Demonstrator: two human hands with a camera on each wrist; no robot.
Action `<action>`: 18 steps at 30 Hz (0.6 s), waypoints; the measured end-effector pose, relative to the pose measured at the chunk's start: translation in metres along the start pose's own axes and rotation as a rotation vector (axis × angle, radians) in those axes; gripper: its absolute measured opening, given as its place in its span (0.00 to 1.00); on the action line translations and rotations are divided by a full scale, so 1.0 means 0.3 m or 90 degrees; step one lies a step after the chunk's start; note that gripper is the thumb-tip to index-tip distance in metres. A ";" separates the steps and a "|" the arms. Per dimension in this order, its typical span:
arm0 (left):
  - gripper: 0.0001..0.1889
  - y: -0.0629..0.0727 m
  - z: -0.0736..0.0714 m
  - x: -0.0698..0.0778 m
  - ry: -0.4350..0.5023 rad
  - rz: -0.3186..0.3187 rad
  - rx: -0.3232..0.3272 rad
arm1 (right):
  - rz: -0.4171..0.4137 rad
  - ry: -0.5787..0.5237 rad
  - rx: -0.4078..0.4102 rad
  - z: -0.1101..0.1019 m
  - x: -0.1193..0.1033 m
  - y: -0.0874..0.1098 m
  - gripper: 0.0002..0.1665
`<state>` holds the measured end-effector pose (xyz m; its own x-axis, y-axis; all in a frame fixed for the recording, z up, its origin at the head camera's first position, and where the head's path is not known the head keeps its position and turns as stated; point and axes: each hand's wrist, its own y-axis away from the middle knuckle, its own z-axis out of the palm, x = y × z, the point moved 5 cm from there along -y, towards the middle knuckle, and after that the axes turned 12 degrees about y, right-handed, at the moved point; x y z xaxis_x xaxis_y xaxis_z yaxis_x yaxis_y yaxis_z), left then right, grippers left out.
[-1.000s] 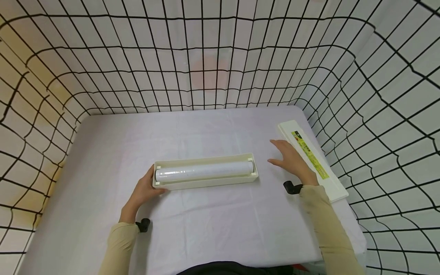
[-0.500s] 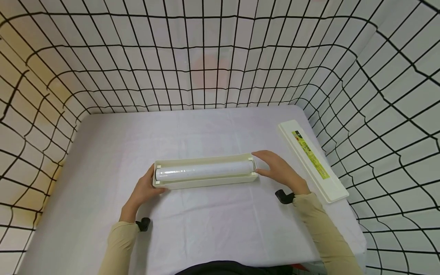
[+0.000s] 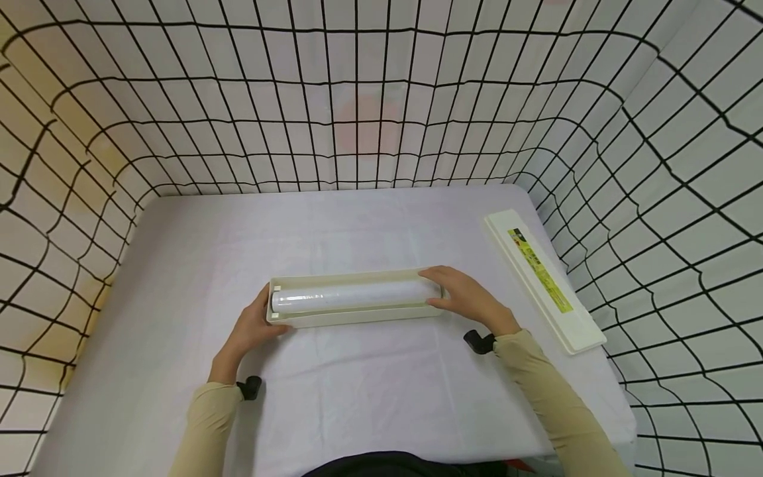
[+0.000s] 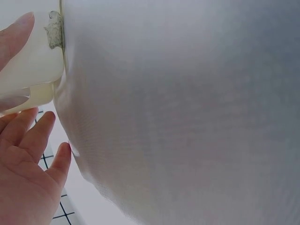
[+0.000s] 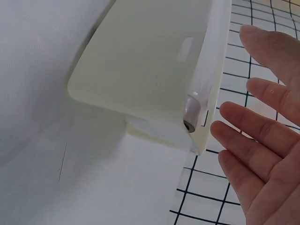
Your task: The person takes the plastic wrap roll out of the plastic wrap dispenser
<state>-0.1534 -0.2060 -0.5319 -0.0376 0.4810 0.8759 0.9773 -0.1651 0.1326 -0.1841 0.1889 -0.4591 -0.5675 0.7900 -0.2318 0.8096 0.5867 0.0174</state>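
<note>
Gripping hand: the left hand (image 3: 250, 326), left of centre in the head view, holds the left end of the long, cream, open-topped plastic box (image 3: 357, 317), thumb against its near side.
Right hand: this one (image 3: 465, 298), right of centre, has loosely spread fingers, with thumb and index finger over the box's right end; whether they touch anything, I cannot tell.
Box: it lies nearly level across the middle of the frame, on the white cloth (image 3: 381, 391); it is probably stiff, light and a little slick, likely to slide on the cloth unless one end is steadied.
Roll: the white, shiny-surfaced cylinder (image 3: 352, 296) lies lengthwise inside; it looks smooth and slippery, perhaps heavier than the box, and its outer layer could crease under a hard squeeze.
Roll's hold: the ends seem best, pinched across the width, since the long walls leave little finger room.
Cover: the flat white plastic cover with a yellow-green label (image 3: 535, 286) lies slantwise at right; it probably flexes slightly and suits a hold by its long edges.
</note>
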 end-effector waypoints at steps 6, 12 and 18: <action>0.54 -0.002 0.001 0.001 -0.002 0.003 0.001 | -0.015 -0.003 -0.001 0.009 -0.009 -0.014 0.35; 0.54 0.002 0.001 0.010 -0.008 0.009 0.005 | -0.048 -0.001 0.016 0.014 -0.025 -0.028 0.35; 0.54 0.003 0.001 0.012 -0.007 0.010 0.009 | -0.056 0.005 0.008 0.026 -0.037 -0.049 0.34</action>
<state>-0.1526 -0.2043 -0.5287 -0.0192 0.4880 0.8726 0.9805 -0.1615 0.1119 -0.1885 0.1700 -0.4644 -0.6371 0.7374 -0.2246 0.7588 0.6511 -0.0146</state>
